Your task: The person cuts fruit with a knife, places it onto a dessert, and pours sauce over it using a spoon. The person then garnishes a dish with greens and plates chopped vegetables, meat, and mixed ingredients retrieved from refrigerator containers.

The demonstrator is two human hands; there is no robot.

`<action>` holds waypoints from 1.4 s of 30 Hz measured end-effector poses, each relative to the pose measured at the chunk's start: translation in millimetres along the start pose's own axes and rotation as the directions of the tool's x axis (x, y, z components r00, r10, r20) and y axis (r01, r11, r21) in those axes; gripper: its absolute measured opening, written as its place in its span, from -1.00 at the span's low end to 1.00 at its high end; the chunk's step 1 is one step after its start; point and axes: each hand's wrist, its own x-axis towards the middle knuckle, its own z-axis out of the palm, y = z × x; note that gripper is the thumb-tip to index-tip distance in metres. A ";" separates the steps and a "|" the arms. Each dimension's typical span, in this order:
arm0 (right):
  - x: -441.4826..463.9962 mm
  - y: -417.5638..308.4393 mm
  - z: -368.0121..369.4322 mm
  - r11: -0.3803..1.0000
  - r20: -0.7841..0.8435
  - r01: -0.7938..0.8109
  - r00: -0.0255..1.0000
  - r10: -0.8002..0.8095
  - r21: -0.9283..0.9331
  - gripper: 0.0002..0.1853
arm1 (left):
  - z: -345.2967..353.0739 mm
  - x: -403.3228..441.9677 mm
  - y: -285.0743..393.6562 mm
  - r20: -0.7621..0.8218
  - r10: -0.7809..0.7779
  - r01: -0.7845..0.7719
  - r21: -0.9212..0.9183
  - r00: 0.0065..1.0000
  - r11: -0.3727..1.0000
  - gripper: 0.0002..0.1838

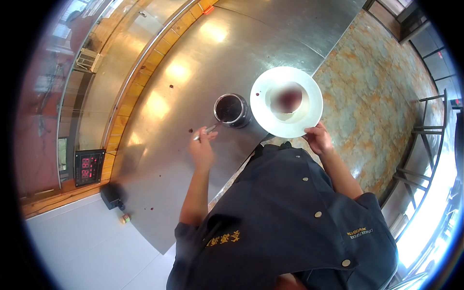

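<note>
In my left hand [202, 149] is a thin utensil [205, 132] with a pale handle, its tip beside a round glass-like jar [245, 116] of dark red-brown liquid. My right hand [319, 139] grips the lower right rim of a white plate [311, 116], raised near the table edge. A blurred dark red patch [289, 100] marks the plate's middle, and a small red spot lies near its left rim. The jar stands on the metal table [193, 106], left of the plate.
Dark drops [171, 86] dot the metal table. A wooden ledge [118, 121] runs along its far left, with a red digital display [90, 167], a black box [112, 195] and a small yellowish jar [125, 219]. Metal racks [425, 130] stand right, beyond the mottled floor [367, 96].
</note>
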 end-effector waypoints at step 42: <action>67.1 78.3 52.3 0.918 0.077 0.034 0.997 -0.003 -0.394 -0.81 | 22.0 -49.8 159.6 0.585 0.712 -0.919 0.300 0.389 0.256 -0.62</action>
